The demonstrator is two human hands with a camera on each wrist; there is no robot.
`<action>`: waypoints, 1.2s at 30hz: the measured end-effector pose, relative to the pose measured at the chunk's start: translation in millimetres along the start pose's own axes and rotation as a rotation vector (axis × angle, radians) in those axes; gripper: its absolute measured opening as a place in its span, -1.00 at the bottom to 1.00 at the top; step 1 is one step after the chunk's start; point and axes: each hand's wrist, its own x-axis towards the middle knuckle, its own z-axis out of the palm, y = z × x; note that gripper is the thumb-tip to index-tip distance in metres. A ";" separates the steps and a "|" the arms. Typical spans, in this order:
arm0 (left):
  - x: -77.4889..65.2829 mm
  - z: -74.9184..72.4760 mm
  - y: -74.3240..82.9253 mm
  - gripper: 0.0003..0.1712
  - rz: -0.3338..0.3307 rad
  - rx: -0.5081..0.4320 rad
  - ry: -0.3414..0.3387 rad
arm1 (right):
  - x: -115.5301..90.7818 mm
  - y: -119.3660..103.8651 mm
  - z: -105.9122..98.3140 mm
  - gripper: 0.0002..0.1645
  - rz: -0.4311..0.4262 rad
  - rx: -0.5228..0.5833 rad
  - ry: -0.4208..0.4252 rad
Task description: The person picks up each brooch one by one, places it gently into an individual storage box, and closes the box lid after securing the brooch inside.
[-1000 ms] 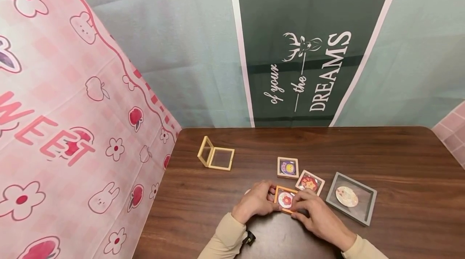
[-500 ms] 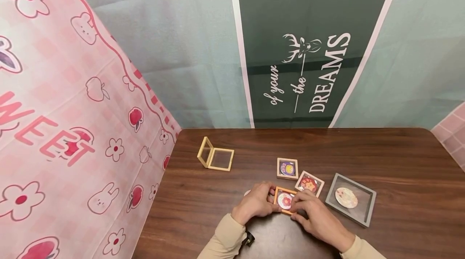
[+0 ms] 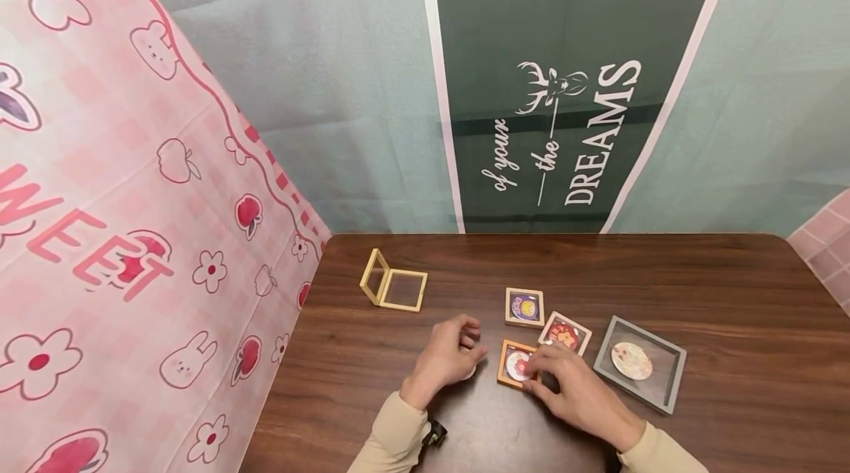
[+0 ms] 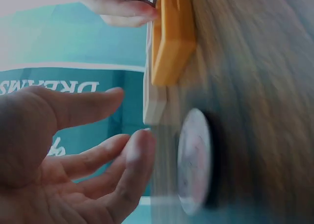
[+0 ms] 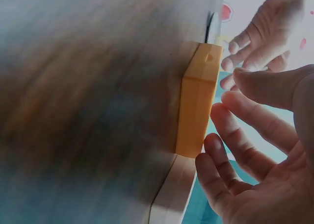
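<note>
An orange square display frame [image 3: 502,364] lies on the table, with a white round badge [image 3: 516,367] bearing a pinkish-red flower inside it. My right hand [image 3: 576,389] is at the frame's right side, fingertips right at its edge, thumb and fingers relaxed. To the left of the frame hovers my left hand [image 3: 446,356], its loosely bent fingers holding nothing. Beneath that hand, a pale round disc [image 4: 194,161] lies on the wood, mostly hidden from the head view. In the right wrist view, the orange frame's side stands beside the right fingertips.
Behind the orange frame are two light-wood frames, one with a purple badge [image 3: 524,306], one with a red badge [image 3: 563,335]. A larger grey frame [image 3: 677,378] holding a pale disc is on the right. At the back left stands an opened yellow frame [image 3: 402,307].
My left hand has let go of the orange frame and moved left, over the pale disc. My right hand stays at the frame's right side.
</note>
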 end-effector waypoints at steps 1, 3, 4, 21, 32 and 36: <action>-1.0 -2.0 -3.0 -0.61 -0.002 -0.012 0.025 | 1.3 -0.4 -0.3 -0.68 0.000 0.002 -0.005; -2.7 -6.3 -9.6 -0.64 -0.007 -0.029 0.073 | 4.4 -1.3 -0.7 -0.70 0.002 0.012 -0.018; -3.5 -8.7 -13.1 -0.64 -0.011 -0.040 0.095 | 6.2 -1.7 -0.7 -0.71 0.004 0.021 -0.028; -12.7 -70.9 -70.1 -0.72 -0.222 0.029 0.332 | 37.1 -8.8 16.6 -0.79 -0.035 0.053 -0.074; -14.7 -105.6 -80.3 -0.65 -0.420 0.184 0.397 | 52.9 -24.7 19.0 -0.68 0.072 0.034 -0.288; -10.9 -113.3 -86.5 -0.53 -0.445 0.160 0.384 | 59.0 -28.8 23.7 -0.63 0.061 -0.004 -0.327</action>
